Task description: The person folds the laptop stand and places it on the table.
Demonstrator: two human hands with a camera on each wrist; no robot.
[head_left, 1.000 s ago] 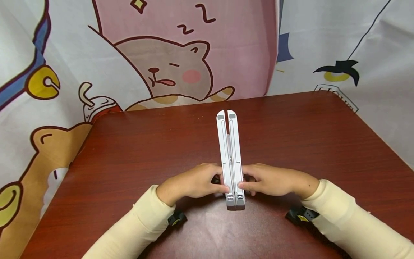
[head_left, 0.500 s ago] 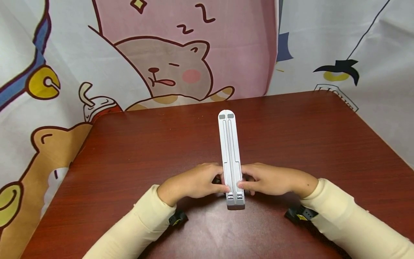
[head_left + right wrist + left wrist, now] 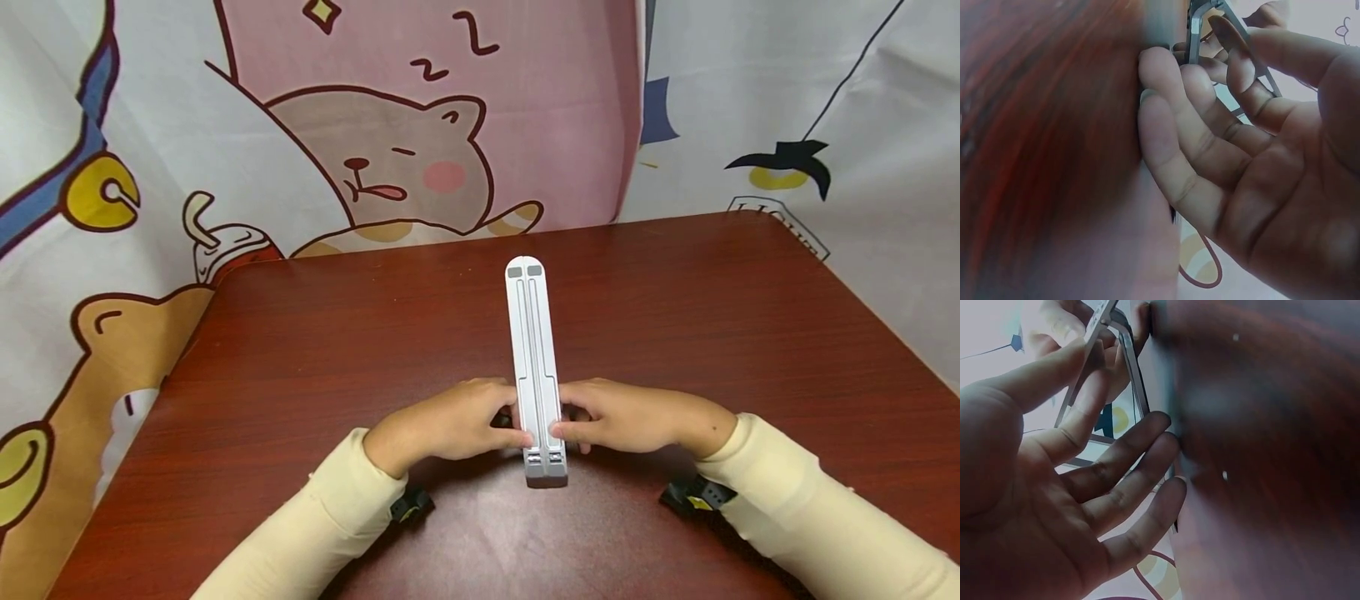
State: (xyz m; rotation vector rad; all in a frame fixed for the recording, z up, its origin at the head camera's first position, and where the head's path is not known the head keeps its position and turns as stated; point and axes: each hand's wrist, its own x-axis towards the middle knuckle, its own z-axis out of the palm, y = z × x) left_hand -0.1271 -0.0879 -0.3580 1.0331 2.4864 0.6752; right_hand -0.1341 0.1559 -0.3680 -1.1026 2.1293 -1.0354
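A silver folding laptop stand (image 3: 534,342) stands on the table, its two long arms side by side with no gap and grey pads at the far end. My left hand (image 3: 465,418) pinches its near end from the left, thumb on top and index finger beneath. From the right, my right hand (image 3: 637,415) pinches the same end in the same way. In the left wrist view the stand's slanted leg (image 3: 1137,381) shows beyond the index finger, and the other fingers (image 3: 1129,506) reach to the tabletop. The right wrist view has the stand's leg (image 3: 1194,37) at the top.
The brown wooden table (image 3: 360,333) runs to a cloth backdrop (image 3: 570,108) printed with cartoon animals behind and at the sides. Dark straps (image 3: 411,505) circle both wrists under cream sleeves (image 3: 300,517).
One second ago the far ends of the stand's two arms were slightly apart; they have come together. Both hands keep their pinch and have hardly moved.
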